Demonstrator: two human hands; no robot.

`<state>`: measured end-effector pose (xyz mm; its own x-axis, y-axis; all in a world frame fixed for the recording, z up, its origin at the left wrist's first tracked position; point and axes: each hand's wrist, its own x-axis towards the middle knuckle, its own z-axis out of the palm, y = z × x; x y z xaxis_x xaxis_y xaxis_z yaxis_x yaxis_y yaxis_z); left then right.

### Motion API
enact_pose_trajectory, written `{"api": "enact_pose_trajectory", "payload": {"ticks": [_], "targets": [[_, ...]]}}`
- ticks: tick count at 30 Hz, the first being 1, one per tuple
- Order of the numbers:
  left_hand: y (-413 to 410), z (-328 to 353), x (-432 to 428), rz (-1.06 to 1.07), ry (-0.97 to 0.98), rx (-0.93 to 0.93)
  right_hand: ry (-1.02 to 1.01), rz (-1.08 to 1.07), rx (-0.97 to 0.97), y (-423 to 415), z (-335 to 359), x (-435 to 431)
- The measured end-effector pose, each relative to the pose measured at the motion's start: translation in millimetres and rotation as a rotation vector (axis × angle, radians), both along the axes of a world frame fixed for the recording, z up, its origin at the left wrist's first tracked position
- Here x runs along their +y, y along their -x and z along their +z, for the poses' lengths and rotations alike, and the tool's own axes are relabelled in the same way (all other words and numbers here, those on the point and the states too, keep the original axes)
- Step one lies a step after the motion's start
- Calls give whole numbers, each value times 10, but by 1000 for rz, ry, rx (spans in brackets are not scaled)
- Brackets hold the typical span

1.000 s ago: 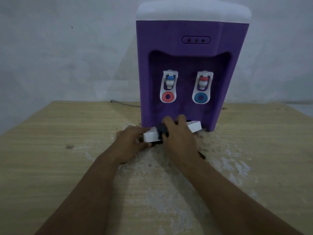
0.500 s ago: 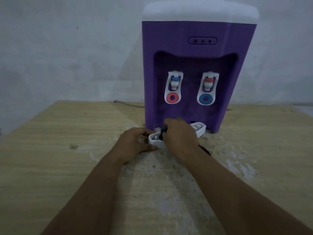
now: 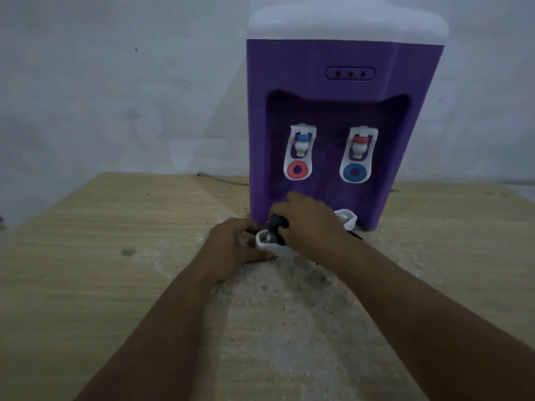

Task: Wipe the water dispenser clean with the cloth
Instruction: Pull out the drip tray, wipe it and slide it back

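Water dispenser (image 3: 341, 68) stands at twelve o'clock on the bench (image 3: 101, 227); where's the work?

— Its drip tray (image 3: 347, 219), at six o'clock. Left hand (image 3: 231, 244) fingers clamp the nine o'clock end; right hand (image 3: 307, 221) fingers bunch the cloth (image 3: 276, 224). I'd steady the tray firmly and push the cloth into its corners.

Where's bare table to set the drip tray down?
Free: the table left of the left hand, out to its edge, and right of the right hand and forearm. Crowded: the dispenser front, where hands, cloth and drip tray meet.
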<state>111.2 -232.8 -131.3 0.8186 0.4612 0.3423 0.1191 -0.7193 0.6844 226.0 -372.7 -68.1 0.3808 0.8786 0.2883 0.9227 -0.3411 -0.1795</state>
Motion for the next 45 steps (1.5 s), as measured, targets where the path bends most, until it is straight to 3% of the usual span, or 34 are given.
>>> {"api": "enact_pose_trajectory", "payload": {"ticks": [7,12,16,22,26,29,34,39,45], "targets": [[13,57,-42,-61,-3,-49,121,213,-312,159,-14,65],[17,58,-45,-53,30,-11,273,237,-140,104,130,47],[20,66,-55,-32,61,-20,253,184,72,51,174,121],[31,93,-62,-46,235,-60,228,233,-96,207,126,155],[35,92,-61,-63,251,-60,260,195,-26,191,175,161],[37,111,-81,-65,269,-64,209,80,40,262,117,209],[47,134,-95,-38,313,-22,131,-132,-39,395,-49,357],[47,104,-66,-58,383,-43,87,67,-53,282,-72,257],[20,80,-20,-67,310,-28,177,167,0,206,-63,6]]}}
